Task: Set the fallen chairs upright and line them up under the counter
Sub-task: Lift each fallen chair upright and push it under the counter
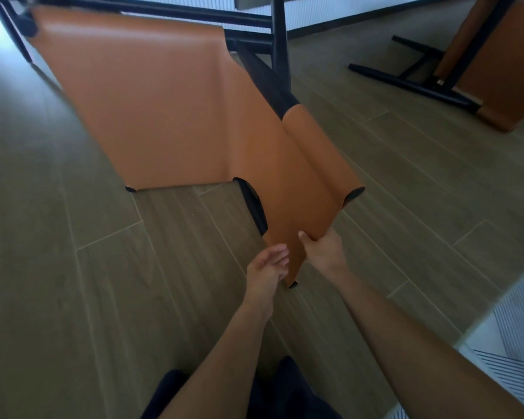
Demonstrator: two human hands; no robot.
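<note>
An orange leather chair with a black metal frame lies tipped over on the wooden floor in front of me, its backrest pointing toward me. My right hand grips the near edge of the backrest, thumb on top. My left hand hovers just left of that edge with relaxed fingers, close to the leather and holding nothing. A second orange chair lies fallen at the upper right, its black legs sticking out to the left.
A white ribbed counter panel rises at the lower right and another ribbed white wall runs along the top. Wooden plank floor spreads left and between the chairs. My dark trousers show at the bottom.
</note>
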